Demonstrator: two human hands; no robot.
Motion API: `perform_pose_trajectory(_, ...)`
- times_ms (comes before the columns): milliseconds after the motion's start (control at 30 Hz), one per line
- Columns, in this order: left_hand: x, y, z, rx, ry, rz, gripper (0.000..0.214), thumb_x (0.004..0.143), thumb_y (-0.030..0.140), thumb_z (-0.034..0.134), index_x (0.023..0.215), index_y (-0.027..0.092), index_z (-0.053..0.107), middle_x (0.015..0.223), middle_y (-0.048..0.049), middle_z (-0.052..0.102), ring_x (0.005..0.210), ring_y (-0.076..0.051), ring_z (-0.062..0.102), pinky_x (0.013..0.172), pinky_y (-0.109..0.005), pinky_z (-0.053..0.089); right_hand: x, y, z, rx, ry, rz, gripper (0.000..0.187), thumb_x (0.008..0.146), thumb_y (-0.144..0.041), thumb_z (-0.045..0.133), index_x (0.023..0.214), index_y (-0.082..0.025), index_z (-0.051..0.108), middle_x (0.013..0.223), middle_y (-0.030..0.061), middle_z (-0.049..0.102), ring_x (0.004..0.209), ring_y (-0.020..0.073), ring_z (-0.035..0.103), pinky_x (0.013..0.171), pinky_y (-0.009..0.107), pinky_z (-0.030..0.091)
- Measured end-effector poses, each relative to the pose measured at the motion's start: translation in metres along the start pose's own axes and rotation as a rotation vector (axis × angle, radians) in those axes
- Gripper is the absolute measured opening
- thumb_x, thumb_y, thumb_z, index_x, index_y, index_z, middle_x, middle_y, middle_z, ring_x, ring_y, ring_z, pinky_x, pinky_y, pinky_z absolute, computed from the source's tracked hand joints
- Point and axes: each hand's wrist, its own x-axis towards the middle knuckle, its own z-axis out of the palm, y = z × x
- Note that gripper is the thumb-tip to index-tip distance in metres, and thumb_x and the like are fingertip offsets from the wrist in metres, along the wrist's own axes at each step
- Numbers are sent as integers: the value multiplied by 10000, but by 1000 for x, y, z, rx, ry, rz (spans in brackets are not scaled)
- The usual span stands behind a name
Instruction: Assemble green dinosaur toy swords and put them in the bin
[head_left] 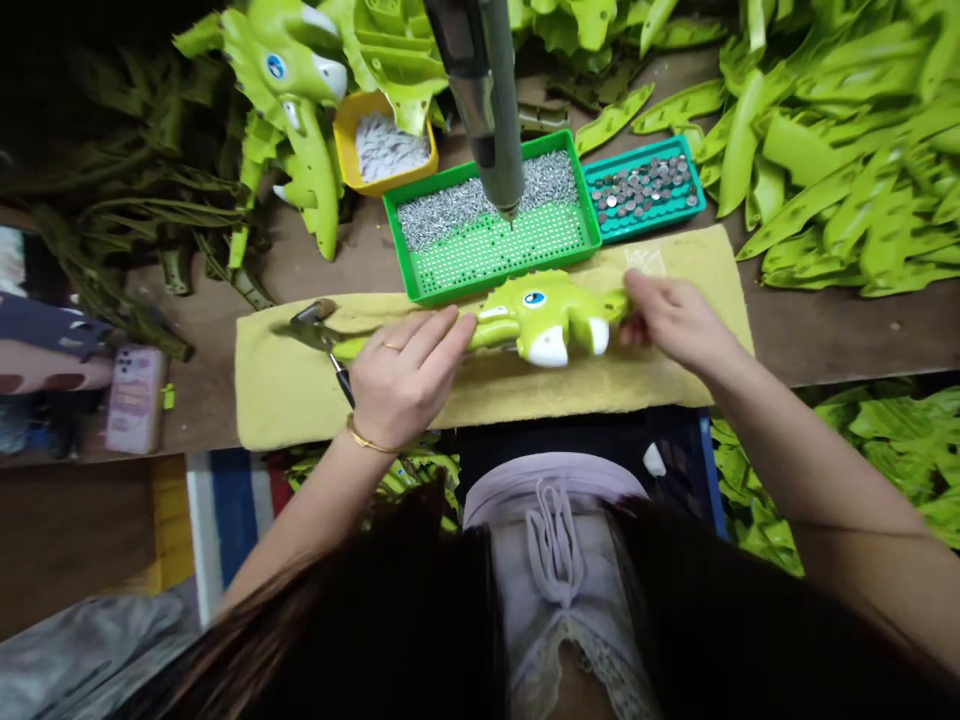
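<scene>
A lime-green plastic dinosaur-head toy [577, 305] with a blue eye and white horn tips lies lengthwise over a folded yellow cloth [667, 385]. My left hand [405, 375] is closed over its long left part, fingers pressed together on top. At the opposite end, my right hand [667, 315] pinches the narrow tip; the fingertips are partly blurred. Left of my left hand, a hammer [319, 312] rests on the cloth, its dark handle partly covered by the hand. An electric screwdriver [491, 110] hangs point down above the toy.
Behind the cloth stand a green basket [401, 255] of small screws, a teal tray [697, 205] of round metal pieces and a yellow bin [349, 170] with whitish bits. Green plastic parts [840, 170] are heaped right and back. A phone [135, 400] lies left.
</scene>
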Motion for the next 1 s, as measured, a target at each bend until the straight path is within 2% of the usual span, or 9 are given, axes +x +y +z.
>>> perform_pose_trajectory(100, 20, 17, 2, -26, -73, 17, 298, 811, 426, 685, 1049, 253, 731, 1099, -94, 727, 1040, -297, 678, 1003, -453, 463, -3, -14, -6, -388, 24, -523, 607, 726, -758, 576, 982, -217, 678, 1031, 96, 736, 998, 260, 667, 861, 437, 540)
perform_pose_trajectory(167, 26, 20, 1, 22, -110, 58, 329, 817, 448, 666, 1070, 248, 731, 1064, -101, 740, 993, -301, 690, 969, -446, 480, -1, -15, -9, -485, -26, -707, 487, 797, -628, 611, 1067, -229, 678, 1136, 85, 723, 1089, 259, 649, 947, 454, 516)
perform_pose_trajectory(300, 21, 2, -12, 100, -87, 130, 381, 863, 485, 581, 1121, 234, 709, 1108, -106, 736, 1017, -301, 685, 939, -429, 499, 7, -15, -13, -534, 70, -692, 308, 886, -481, 570, 1063, -257, 686, 1036, 52, 751, 971, 221, 690, 899, 430, 539)
perform_pose_trajectory(433, 15, -6, -15, 77, -20, 175, 368, 887, 448, 552, 1133, 224, 709, 1112, -104, 739, 998, -273, 702, 889, -373, 528, 12, -36, 10, -746, -6, -782, 451, 871, -496, 585, 1227, -222, 624, 1225, 102, 690, 1123, 272, 634, 1070, 539, 416)
perform_pose_trajectory(567, 17, 7, -5, 86, 48, 235, 319, 877, 409, 582, 1095, 230, 730, 1055, -99, 756, 915, -251, 725, 813, -319, 547, 20, -47, 51, -630, -168, -853, 368, 945, -413, 473, 1150, -167, 655, 1026, 117, 728, 932, 224, 651, 801, 400, 549)
perform_pose_trajectory(700, 21, 11, -3, 193, 159, 376, 275, 878, 345, 596, 1095, 239, 729, 953, -80, 774, 783, -225, 733, 703, -285, 548, 19, -43, 64, -481, -92, -867, 302, 943, -394, 490, 1041, -186, 685, 914, 81, 737, 830, 182, 647, 693, 330, 544)
perform_pose_trajectory(800, 22, 1, -10, 216, 192, 544, 356, 871, 271, 623, 1224, 245, 664, 1016, -77, 766, 835, -237, 734, 737, -311, 554, 15, -53, 47, -528, -62, -932, 302, 938, -415, 503, 1036, -200, 692, 1013, 76, 750, 905, 183, 677, 766, 346, 558)
perform_pose_trajectory(867, 17, -12, -17, 210, 166, 611, 472, 861, 220, 639, 1328, 260, 584, 1074, -75, 754, 892, -244, 727, 784, -339, 559, 23, -62, 18, -558, 20, -907, 318, 914, -459, 536, 1043, -214, 694, 1080, 72, 744, 998, 198, 680, 859, 389, 555)
perform_pose_trajectory(1000, -10, -52, -26, 178, 70, 607, 593, 871, 118, 586, 1418, 318, 475, 1157, -66, 728, 1005, -238, 698, 840, -375, 570, 83, -59, -65, -493, 465, -487, 298, 899, -425, 547, 1050, -211, 690, 1024, 68, 743, 923, 195, 689, 858, 409, 555)
